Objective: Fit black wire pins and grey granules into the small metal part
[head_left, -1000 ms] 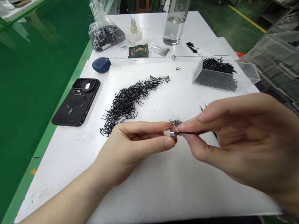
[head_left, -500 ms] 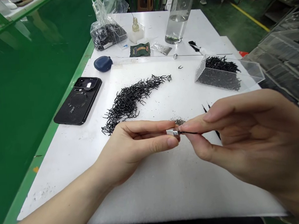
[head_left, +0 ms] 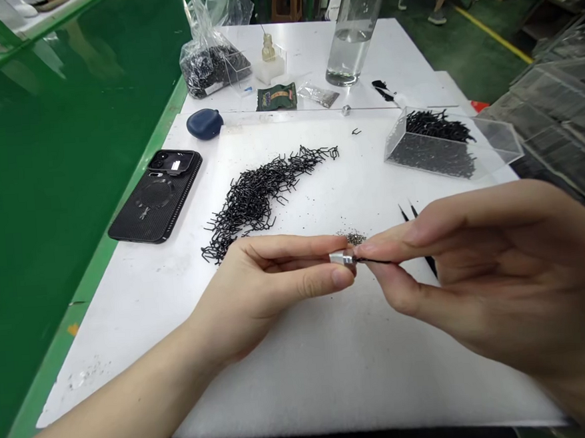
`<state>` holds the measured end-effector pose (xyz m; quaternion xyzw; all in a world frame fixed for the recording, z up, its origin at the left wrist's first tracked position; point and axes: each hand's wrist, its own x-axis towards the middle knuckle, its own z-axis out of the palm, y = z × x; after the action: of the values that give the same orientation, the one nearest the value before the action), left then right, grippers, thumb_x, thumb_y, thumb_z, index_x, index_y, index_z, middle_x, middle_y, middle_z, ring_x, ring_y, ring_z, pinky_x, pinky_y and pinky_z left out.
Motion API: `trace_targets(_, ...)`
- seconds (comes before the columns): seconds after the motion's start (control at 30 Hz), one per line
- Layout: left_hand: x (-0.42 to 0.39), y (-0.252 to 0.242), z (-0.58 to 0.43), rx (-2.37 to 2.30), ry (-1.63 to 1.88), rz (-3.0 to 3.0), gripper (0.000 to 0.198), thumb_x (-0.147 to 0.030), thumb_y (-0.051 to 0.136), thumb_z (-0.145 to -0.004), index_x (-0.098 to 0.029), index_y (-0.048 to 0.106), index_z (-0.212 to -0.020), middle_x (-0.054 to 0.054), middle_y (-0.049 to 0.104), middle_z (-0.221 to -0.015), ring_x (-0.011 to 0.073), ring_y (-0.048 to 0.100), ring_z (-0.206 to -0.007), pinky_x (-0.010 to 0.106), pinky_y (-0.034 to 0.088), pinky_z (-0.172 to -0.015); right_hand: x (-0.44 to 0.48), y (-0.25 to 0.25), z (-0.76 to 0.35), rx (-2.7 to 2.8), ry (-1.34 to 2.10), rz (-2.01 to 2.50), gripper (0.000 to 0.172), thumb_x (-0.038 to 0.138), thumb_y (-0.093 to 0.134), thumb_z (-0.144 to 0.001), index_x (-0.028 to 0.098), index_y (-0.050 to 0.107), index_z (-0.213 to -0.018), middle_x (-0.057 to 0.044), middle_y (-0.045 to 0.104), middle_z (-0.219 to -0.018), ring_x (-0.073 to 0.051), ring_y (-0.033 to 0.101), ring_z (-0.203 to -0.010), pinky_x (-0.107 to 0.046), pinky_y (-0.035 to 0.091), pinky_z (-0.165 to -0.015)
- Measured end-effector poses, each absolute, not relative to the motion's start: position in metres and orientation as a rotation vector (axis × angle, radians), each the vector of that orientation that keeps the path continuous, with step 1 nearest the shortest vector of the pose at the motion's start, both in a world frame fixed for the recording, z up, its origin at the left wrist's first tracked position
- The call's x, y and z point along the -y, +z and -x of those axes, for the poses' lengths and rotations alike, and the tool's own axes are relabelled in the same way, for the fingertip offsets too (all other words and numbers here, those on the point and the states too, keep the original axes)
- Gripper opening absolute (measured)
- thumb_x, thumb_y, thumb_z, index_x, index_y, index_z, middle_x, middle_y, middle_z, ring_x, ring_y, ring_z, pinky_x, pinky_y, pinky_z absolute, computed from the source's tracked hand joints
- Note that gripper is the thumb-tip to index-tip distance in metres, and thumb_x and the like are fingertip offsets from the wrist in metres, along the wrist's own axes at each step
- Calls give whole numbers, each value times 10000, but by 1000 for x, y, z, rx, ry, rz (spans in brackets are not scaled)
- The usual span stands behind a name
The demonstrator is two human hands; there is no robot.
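Left hand [head_left: 262,294] is pinching a small silver metal block [head_left: 342,259] between thumb and fingertips, fingers pressed closely together. Right hand [head_left: 476,273] is pinching a thin black wire [head_left: 373,261] between thumb and forefinger, the wire's end meeting the block. Both hands are working just above a white foam sheet [head_left: 304,385]. Black tweezers [head_left: 406,214] are showing behind the right hand, pointed tips past its fingers. Fine dark grit [head_left: 355,238] is lying just beyond the block. Open foam is extending from the hands to the sheet's near edge. A tangled heap of bent black wire pieces [head_left: 256,201] is curving just beyond the left hand. A clear acrylic box [head_left: 428,149] holding similar pieces is sitting near the far right corner. A phone in a textured black case [head_left: 155,198] is lying beside the foam's left edge.
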<state>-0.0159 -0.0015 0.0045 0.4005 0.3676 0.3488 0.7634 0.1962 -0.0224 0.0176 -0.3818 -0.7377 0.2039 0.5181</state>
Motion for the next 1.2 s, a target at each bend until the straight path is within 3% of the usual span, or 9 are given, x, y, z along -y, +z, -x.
trace_targets(0.1, 2, 5, 16, -818, 757, -871, 214, -202, 938, -806, -331, 879, -965, -50, 866, -1059, 135, 819, -1033, 163, 626, -956, 24, 22, -194, 1736, 523, 1061, 297, -22, 825, -746, 183, 792, -958, 9, 840, -805, -147, 802, -609, -200, 721, -672)
trace_targets(0.27, 2, 5, 15, -844, 763, -864, 209, -216, 955, -781, -327, 882, -942, -36, 867, -1057, 153, 817, -1040, 190, 625, -953, 27, 23, -195, 1704, 462, 1262, 164, 128, 850, -774, 264, 790, -845, 3, 851, -832, -183, 818, -674, -269, 716, -641)
trace_targets(0.6, 5, 6, 15, -873, 772, -868, 199, -210, 952, -774, -342, 886, -907, -43, 869, -1052, 165, 805, -1059, 213, 606, -957, 25, 13, -199, 1753, 428, 986, 386, 34, 834, -776, 287, 749, -1054, 30, 846, -883, -213, 822, -699, -319, 735, -628)
trace_targets(0.83, 5, 6, 15, -905, 770, -882, 218, -203, 961, -747, -342, 888, -900, -48, 870, -1032, 181, 799, -1066, 234, 598, -962, 26, 12, -200, 1769, 436, 983, 377, 27, 825, -782, 281, 730, -1045, 27, 841, -883, -221, 833, -755, -329, 739, -671)
trace_targets(1.2, 8, 7, 16, -893, 802, -883, 210, -171, 977, -719, -314, 888, -845, -43, 869, -896, 124, 815, -850, 141, 633, -817, 22, 18, -202, 1850, 449, 923, 288, 26, 823, -769, 233, 729, -946, 32, 831, -819, -169, 827, -724, -223, 694, -681)
